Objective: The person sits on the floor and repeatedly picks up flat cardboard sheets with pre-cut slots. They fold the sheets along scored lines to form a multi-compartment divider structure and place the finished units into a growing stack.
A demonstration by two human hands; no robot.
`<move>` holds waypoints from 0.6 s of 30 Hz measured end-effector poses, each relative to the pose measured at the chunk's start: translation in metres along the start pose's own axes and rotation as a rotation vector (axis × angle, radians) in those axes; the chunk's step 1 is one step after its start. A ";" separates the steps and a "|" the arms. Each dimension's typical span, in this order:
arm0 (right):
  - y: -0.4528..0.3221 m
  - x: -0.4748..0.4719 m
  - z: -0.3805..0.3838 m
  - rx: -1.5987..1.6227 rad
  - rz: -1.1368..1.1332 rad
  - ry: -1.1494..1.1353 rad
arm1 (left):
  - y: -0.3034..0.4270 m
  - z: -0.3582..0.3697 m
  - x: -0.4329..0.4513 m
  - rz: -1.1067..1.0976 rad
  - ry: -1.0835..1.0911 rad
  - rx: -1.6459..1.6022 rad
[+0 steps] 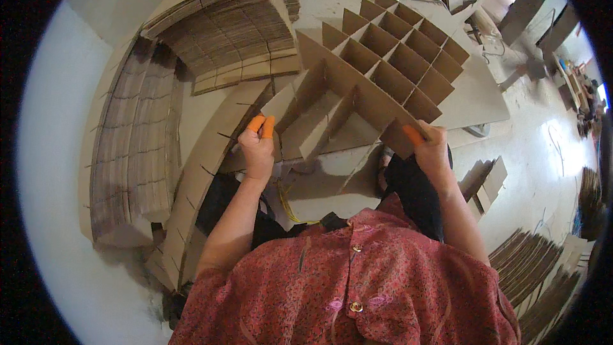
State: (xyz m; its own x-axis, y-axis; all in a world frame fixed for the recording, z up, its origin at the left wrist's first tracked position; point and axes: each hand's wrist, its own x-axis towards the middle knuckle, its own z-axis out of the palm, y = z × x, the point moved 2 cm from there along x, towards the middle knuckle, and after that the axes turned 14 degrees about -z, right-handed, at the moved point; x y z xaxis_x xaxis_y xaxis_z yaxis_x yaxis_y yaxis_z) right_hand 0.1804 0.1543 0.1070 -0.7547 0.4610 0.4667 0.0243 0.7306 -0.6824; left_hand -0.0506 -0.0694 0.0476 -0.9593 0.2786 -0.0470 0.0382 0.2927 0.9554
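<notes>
A cardboard divider grid (378, 60) of interlocked strips stands over the table before me, its cells facing up. My right hand (431, 146) grips the near right end of the grid, with an orange finger cover visible. Orange covers are on two fingers of my left hand (258, 141), which pinches the end of a cardboard strip (280, 103) at the grid's left side. Beside and below my left hand, a long slotted cardboard strip (206, 167) runs down to the lower left. Where the strips cross near my left hand, I cannot tell which ones are interlocked.
Tall stacks of slotted cardboard strips stand at the back left (225, 24) and far left (131, 143). The table (479, 91) extends to the right. On the floor at right lie cardboard pieces (486, 184) and a row of flat cardboard (524, 263). A yellow cord (286, 203) hangs below.
</notes>
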 end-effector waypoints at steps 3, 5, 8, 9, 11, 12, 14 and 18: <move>0.031 -0.016 0.015 -0.095 -0.021 0.016 | 0.013 0.002 -0.005 -0.059 -0.055 0.014; 0.036 -0.012 0.019 -0.041 0.001 0.078 | 0.009 -0.002 0.006 0.132 -0.005 -0.069; 0.042 -0.005 0.021 0.134 0.132 0.194 | 0.034 -0.013 0.033 0.377 0.046 -0.067; 0.044 -0.004 0.022 0.083 0.108 0.176 | 0.050 -0.015 0.044 0.450 0.057 -0.049; 0.052 0.000 0.025 -0.009 0.055 0.131 | 0.075 -0.019 0.074 0.618 0.140 0.159; 0.056 0.005 0.029 -0.030 0.040 0.113 | 0.086 -0.021 0.093 0.729 0.200 0.239; 0.074 0.009 0.035 0.087 0.078 0.206 | 0.107 -0.014 0.131 0.821 0.315 0.406; 0.084 0.010 0.039 0.054 0.135 0.204 | 0.150 0.004 0.188 0.914 0.455 0.629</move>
State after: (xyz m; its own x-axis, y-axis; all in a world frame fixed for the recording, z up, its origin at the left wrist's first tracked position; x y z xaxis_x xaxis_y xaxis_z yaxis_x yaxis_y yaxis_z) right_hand 0.1490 0.2005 0.0327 -0.5987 0.6490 0.4695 0.0765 0.6298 -0.7730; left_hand -0.2242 0.0300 0.1807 -0.5117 0.3049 0.8032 0.7657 0.5859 0.2654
